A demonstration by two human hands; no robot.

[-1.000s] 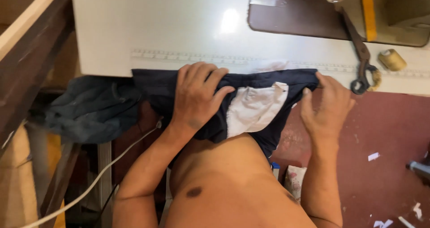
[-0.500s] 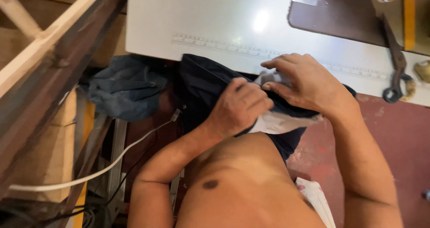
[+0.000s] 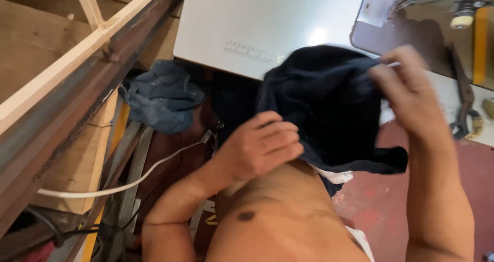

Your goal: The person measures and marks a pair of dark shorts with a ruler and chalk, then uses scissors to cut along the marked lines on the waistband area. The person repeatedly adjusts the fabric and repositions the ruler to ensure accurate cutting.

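Note:
I hold a dark navy garment lifted off the white table, close to my chest. My right hand pinches its upper right edge near the table rim and is blurred by motion. My left hand grips the lower left part of the cloth with curled fingers. A white lining piece peeks out below the dark fabric.
A sewing machine base sits at the table's far right, with scissors lying beside it. A blue-grey cloth heap lies left of the table. A wooden frame and a white cable run along the left.
The garment went from lying flat at the table edge to being lifted and bunched between both hands. My right hand rose to the upper right. The view swung left.

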